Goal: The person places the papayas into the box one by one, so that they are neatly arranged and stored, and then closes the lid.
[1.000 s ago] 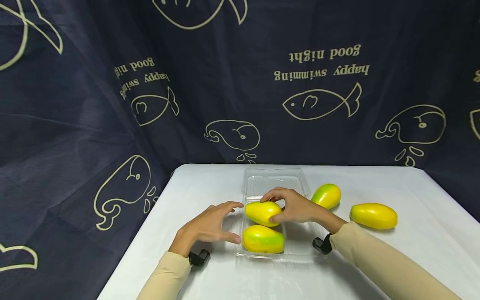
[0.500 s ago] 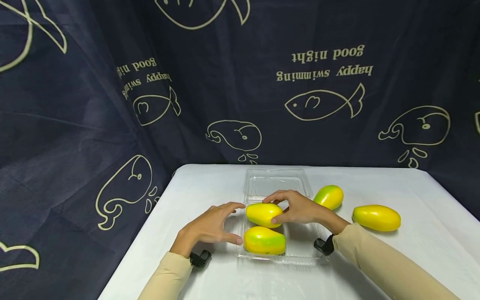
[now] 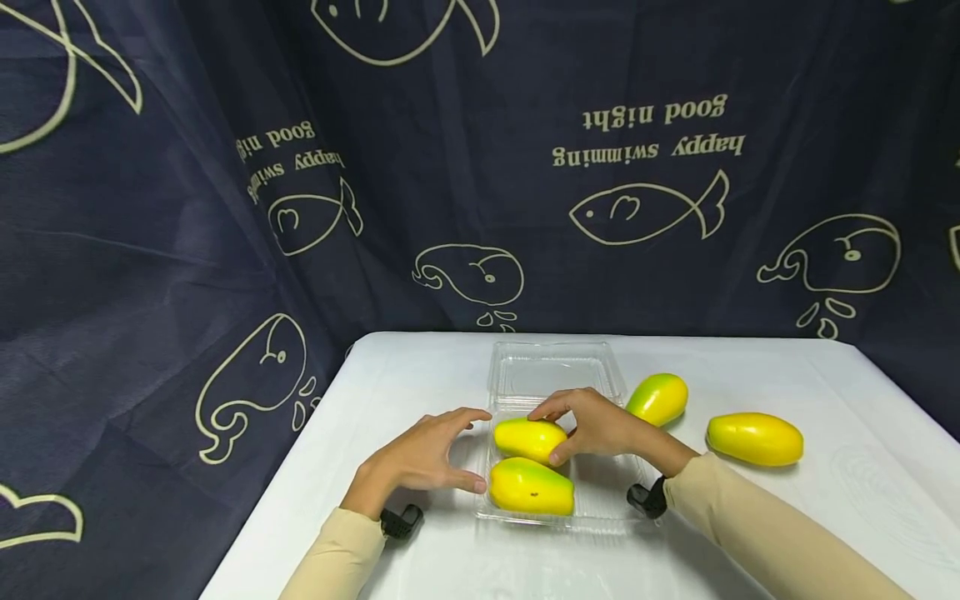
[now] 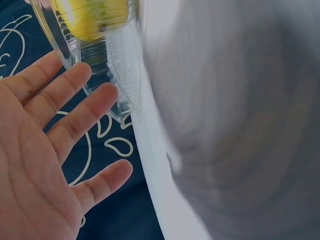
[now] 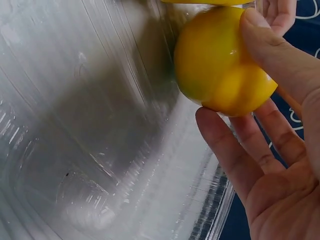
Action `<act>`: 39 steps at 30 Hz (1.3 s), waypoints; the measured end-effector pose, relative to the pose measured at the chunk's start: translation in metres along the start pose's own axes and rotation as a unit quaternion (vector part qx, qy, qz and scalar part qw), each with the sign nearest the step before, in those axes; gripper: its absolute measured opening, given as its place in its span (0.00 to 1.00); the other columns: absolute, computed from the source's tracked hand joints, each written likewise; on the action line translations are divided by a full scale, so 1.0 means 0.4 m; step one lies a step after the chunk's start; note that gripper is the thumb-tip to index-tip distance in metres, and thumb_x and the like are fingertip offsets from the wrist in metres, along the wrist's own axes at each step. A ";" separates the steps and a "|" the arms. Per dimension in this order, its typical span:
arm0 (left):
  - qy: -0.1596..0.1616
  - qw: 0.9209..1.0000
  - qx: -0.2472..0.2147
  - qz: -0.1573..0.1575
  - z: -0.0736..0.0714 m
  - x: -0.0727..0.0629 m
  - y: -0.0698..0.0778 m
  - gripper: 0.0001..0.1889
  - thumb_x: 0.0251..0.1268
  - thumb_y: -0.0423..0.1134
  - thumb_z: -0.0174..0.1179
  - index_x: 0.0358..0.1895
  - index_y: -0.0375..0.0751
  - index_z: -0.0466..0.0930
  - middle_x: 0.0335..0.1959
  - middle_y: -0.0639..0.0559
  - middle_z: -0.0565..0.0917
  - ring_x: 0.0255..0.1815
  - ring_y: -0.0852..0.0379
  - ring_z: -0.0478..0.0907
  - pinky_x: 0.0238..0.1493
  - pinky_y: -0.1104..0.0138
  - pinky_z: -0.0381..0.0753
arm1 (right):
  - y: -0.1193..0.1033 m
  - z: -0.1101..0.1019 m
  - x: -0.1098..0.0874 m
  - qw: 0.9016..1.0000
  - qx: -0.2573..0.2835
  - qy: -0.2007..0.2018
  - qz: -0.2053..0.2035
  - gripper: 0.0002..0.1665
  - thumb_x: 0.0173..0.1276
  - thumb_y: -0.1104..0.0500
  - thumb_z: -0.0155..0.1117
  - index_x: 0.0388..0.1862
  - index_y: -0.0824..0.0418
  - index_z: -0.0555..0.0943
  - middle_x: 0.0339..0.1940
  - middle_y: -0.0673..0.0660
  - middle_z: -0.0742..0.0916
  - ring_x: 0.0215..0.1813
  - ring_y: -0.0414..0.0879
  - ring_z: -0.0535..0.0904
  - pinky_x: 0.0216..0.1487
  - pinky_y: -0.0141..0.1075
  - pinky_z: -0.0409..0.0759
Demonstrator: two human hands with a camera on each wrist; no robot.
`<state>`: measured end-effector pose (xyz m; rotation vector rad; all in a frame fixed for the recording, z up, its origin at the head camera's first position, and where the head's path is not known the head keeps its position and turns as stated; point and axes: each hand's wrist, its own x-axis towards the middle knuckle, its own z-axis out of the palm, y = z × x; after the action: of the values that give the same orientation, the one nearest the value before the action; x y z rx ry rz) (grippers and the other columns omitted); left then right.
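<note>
My right hand (image 3: 596, 423) holds a yellow-green papaya (image 3: 525, 438) over the left part of a clear plastic clamshell box (image 3: 607, 492). In the right wrist view, the thumb (image 5: 275, 47) lies on one side of this papaya (image 5: 215, 65) and the fingertips are at the other. A second papaya (image 3: 531, 487) lies in the box right beside it, nearer to me, with a dark spot facing up. My left hand (image 3: 420, 454) hovers at the box's left edge, its fingers spread. The left wrist view shows those fingers (image 4: 100, 97) holding nothing, close to the clear wall.
The box's lid (image 3: 555, 371) lies folded back at the far side. To the right on the white table (image 3: 862, 500) are two more papayas, one (image 3: 660, 398) behind my right wrist and one (image 3: 755, 439) farther right. A dark printed curtain (image 3: 450, 167) hangs behind.
The papaya in my right hand has come down slightly into the box. The nearer papaya has rolled a little, bringing its dark spot upward. My left hand has stayed in place.
</note>
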<state>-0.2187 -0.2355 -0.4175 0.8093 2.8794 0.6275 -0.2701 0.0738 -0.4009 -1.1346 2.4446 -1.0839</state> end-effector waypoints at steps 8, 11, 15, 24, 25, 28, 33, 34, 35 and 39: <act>-0.001 1.000 0.000 -0.004 -0.001 -0.004 0.007 0.52 0.43 0.80 0.64 0.75 0.66 0.61 0.71 0.66 0.71 0.68 0.60 0.72 0.71 0.48 0.66 | -0.005 -0.001 -0.004 1.000 0.001 0.005 0.005 0.36 0.46 0.57 0.85 0.57 0.57 0.84 0.55 0.52 0.87 0.56 0.51 0.81 0.46 0.34 0.86; -0.001 1.000 -0.001 -0.006 -0.002 -0.004 0.007 0.52 0.43 0.79 0.64 0.75 0.67 0.60 0.71 0.64 0.72 0.69 0.59 0.72 0.70 0.47 0.67 | -0.005 -0.001 -0.004 1.000 0.002 0.006 0.006 0.36 0.46 0.57 0.85 0.57 0.58 0.84 0.54 0.52 0.87 0.56 0.51 0.81 0.45 0.32 0.86; -0.001 1.000 0.000 -0.005 -0.002 -0.002 0.006 0.52 0.43 0.80 0.64 0.75 0.68 0.60 0.72 0.63 0.72 0.69 0.58 0.73 0.70 0.47 0.67 | -0.004 -0.005 -0.005 1.000 0.006 0.008 0.004 0.37 0.45 0.57 0.86 0.57 0.59 0.84 0.55 0.54 0.87 0.57 0.53 0.81 0.45 0.32 0.86; 0.004 1.000 0.005 0.007 0.003 -0.005 0.006 0.51 0.45 0.78 0.65 0.75 0.64 0.61 0.71 0.64 0.72 0.68 0.58 0.73 0.70 0.47 0.67 | -0.016 -0.007 -0.016 0.999 0.032 0.008 0.016 0.36 0.47 0.58 0.84 0.58 0.59 0.83 0.57 0.55 0.87 0.59 0.55 0.81 0.47 0.34 0.86; 0.003 1.000 0.005 0.007 0.003 -0.006 0.007 0.52 0.45 0.78 0.65 0.75 0.64 0.61 0.71 0.64 0.72 0.68 0.58 0.73 0.69 0.47 0.67 | -0.017 -0.008 -0.018 0.999 0.034 0.008 0.017 0.36 0.48 0.57 0.84 0.58 0.59 0.83 0.57 0.55 0.87 0.59 0.55 0.81 0.48 0.35 0.86; 0.003 1.000 0.006 0.005 0.004 -0.006 0.009 0.51 0.44 0.78 0.65 0.75 0.65 0.61 0.71 0.63 0.72 0.68 0.58 0.73 0.69 0.47 0.69 | -0.020 -0.013 -0.024 0.999 0.042 0.011 0.021 0.35 0.50 0.57 0.83 0.59 0.61 0.82 0.59 0.57 0.86 0.60 0.57 0.80 0.51 0.40 0.86; 0.005 1.000 0.005 0.000 0.001 -0.009 0.010 0.51 0.44 0.77 0.65 0.75 0.67 0.60 0.71 0.63 0.73 0.67 0.59 0.73 0.68 0.48 0.70 | -0.028 -0.032 -0.028 0.996 0.079 0.023 0.026 0.35 0.54 0.55 0.81 0.61 0.62 0.81 0.63 0.61 0.84 0.63 0.60 0.79 0.57 0.51 0.84; 0.005 1.000 0.005 0.002 0.001 -0.009 0.010 0.51 0.44 0.78 0.65 0.75 0.67 0.60 0.71 0.63 0.72 0.68 0.59 0.73 0.68 0.48 0.70 | -0.030 -0.037 -0.029 0.995 0.087 0.026 0.027 0.35 0.54 0.55 0.81 0.61 0.61 0.81 0.63 0.61 0.83 0.64 0.61 0.78 0.58 0.52 0.83; 0.006 1.000 0.006 0.003 0.001 -0.009 0.010 0.51 0.44 0.78 0.65 0.75 0.67 0.60 0.71 0.64 0.72 0.68 0.59 0.74 0.68 0.48 0.70 | -0.033 -0.042 -0.031 0.995 0.090 0.030 0.029 0.34 0.54 0.54 0.81 0.61 0.59 0.81 0.63 0.61 0.83 0.64 0.61 0.78 0.58 0.52 0.83; 0.006 1.000 0.008 0.006 0.000 -0.010 0.010 0.51 0.44 0.78 0.65 0.75 0.67 0.60 0.71 0.65 0.72 0.68 0.60 0.74 0.68 0.49 0.70 | -0.041 -0.069 -0.041 0.993 0.097 0.050 0.035 0.31 0.57 0.52 0.79 0.60 0.54 0.81 0.63 0.56 0.84 0.63 0.60 0.79 0.58 0.48 0.83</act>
<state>-0.2134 -0.2345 -0.4162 0.8297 2.8963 0.6152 -0.2632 0.0934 -0.3714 -0.9478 2.3696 -1.3531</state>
